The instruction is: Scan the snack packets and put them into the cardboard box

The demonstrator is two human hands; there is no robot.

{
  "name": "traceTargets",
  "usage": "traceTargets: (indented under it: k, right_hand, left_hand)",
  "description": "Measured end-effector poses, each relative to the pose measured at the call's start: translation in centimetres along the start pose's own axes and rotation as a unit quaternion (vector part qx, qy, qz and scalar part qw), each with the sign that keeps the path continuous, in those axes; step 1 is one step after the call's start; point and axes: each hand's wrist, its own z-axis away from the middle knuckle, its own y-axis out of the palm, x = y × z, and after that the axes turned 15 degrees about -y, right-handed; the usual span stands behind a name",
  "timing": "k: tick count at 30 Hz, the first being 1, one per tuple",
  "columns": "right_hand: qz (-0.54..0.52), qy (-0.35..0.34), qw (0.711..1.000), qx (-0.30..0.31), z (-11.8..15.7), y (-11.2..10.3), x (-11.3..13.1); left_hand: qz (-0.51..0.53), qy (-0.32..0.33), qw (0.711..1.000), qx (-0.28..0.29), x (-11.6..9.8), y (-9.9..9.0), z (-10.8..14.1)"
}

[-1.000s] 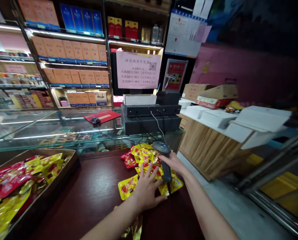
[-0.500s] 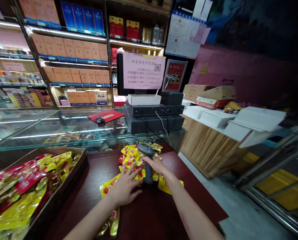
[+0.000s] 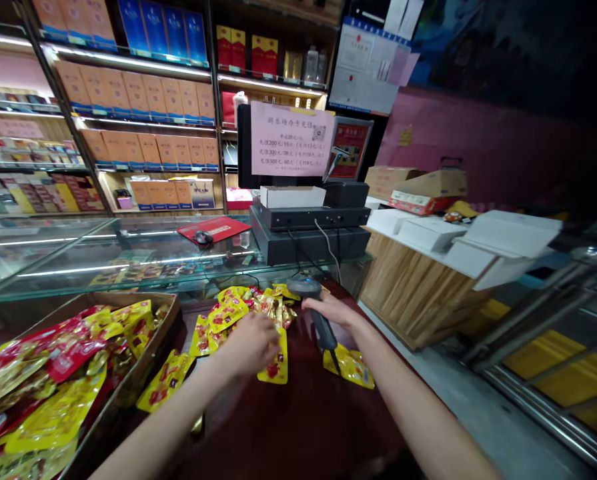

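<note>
My right hand [image 3: 331, 309] is wrapped round the grip of a dark handheld scanner [image 3: 322, 327], whose head points to the left. My left hand [image 3: 252, 343], blurred, is over the pile of yellow and red snack packets [image 3: 228, 312] on the dark red table [image 3: 298, 427]. Its fingers are curled down, and what they hold, if anything, is hidden. One yellow packet [image 3: 277, 363] lies just right of it, another [image 3: 169, 379] lies left of my forearm. A further yellow packet [image 3: 349, 367] lies below the scanner, near the table's right edge.
At the left is an open cardboard box [image 3: 171, 323] full of packets. Behind the table stands a glass counter [image 3: 128, 250] with a mouse [image 3: 203, 237] on a red mat, a screen with a pink notice [image 3: 291, 140] and a black cash drawer [image 3: 313, 245].
The scanner in my right hand has moved right, off the pile. My left hand's spread fingers have curled. Packets have shifted left, with one now left of my forearm.
</note>
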Motion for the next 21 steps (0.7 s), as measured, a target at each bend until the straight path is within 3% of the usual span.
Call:
traceTargets:
  k: [3, 4, 6, 8, 10, 13, 21]
  right_hand:
    - [-0.008, 0.03, 0.998, 0.049, -0.6, -3.2, -2.0]
    - [-0.008, 0.037, 0.998, 0.059, -0.8, -3.8, -2.7]
    - [-0.001, 0.049, 0.996, 0.074, -1.3, -4.4, -4.0]
    - [0.006, 0.059, 0.995, 0.082, -1.6, -4.3, -5.0]
    - [0.007, 0.062, 0.994, 0.088, -1.8, -3.6, -5.4]
    - [-0.013, 0.055, 0.993, 0.099, -1.9, -1.2, -4.7]
    - [-0.108, 0.03, 0.982, 0.151, -4.5, 9.2, 0.0]
  left_hand:
    - [-0.011, 0.136, 0.99, 0.029, -6.1, 4.0, -2.4]
    - [-0.011, 0.15, 0.988, 0.025, -7.7, 5.6, -3.2]
    - [-0.007, 0.128, 0.991, 0.029, -9.9, 8.4, -4.4]
    - [0.005, 0.104, 0.994, 0.042, -10.6, 10.0, -5.1]
    - [0.017, 0.087, 0.995, 0.045, -10.1, 10.0, -4.8]
    - [0.015, 0.064, 0.997, 0.039, -8.3, 8.4, -2.5]
    - [-0.048, 0.0, 0.999, 0.021, -1.8, 4.7, 6.4]
